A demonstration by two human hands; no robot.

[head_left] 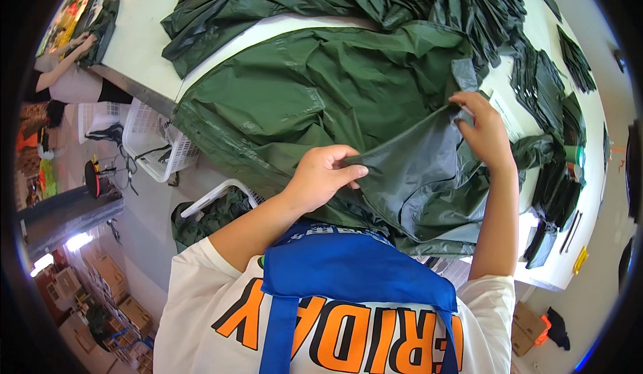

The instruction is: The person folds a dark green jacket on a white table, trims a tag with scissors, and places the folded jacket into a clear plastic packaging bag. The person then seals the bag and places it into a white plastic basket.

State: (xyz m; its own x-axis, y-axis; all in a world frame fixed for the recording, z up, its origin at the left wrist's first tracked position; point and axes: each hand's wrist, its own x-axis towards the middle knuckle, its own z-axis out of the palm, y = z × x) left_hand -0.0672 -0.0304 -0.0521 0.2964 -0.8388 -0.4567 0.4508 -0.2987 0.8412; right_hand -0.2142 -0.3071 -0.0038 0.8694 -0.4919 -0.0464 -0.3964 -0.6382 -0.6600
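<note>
A large dark green sheet of thin waterproof fabric (288,86) is spread over the white table and hangs over its near edge. Its near part is turned up, showing a grey inner side (415,173). My left hand (326,176) pinches the folded edge between thumb and fingers, close to my apron. Farther right, my right hand (479,123) grips the same edge near its upper corner, thumb and fingertips closed on it. Between the two hands the edge runs taut and slants upward. A small grey flap (463,74) stands just beyond the right fingertips.
More green fabric (281,2) is heaped along the far side of the white table (144,32). Dark folded pieces (539,86) lie at the right, with a yellow item (580,260) near the edge. White plastic baskets (151,136) stand on the floor at left. Another person (70,72) works at far left.
</note>
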